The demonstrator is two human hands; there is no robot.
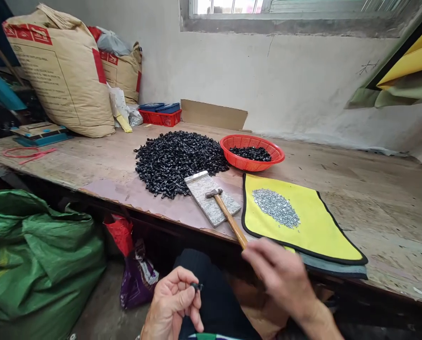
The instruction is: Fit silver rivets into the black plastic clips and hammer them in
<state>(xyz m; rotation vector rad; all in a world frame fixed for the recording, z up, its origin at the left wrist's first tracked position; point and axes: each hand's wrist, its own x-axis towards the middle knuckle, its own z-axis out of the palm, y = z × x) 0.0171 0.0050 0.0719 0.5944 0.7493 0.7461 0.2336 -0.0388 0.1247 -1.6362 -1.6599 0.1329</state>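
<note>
My left hand (175, 300) is closed in a pinch, low in the middle of the view above my dark trousers. Between its thumb and fingers sits a small black plastic clip (196, 286). My right hand (279, 274), partly smeared by motion, has its fingers curled at the end of the hammer (230, 219)'s wooden handle. The hammer's head rests on a speckled stone slab (211, 215) at the table edge. Behind the slab spreads a large heap of black plastic clips (178, 160). Small silvery metal pieces (276, 207) lie on a yellow cloth (317, 231) with black edging.
A red basket (251, 165) holds more black pieces beside the heap. Large paper sacks (62, 80) stand at the back left, near a red crate (161, 118) with blue items. A green sack (37, 264) sits below the wooden table (381, 198)'s left side.
</note>
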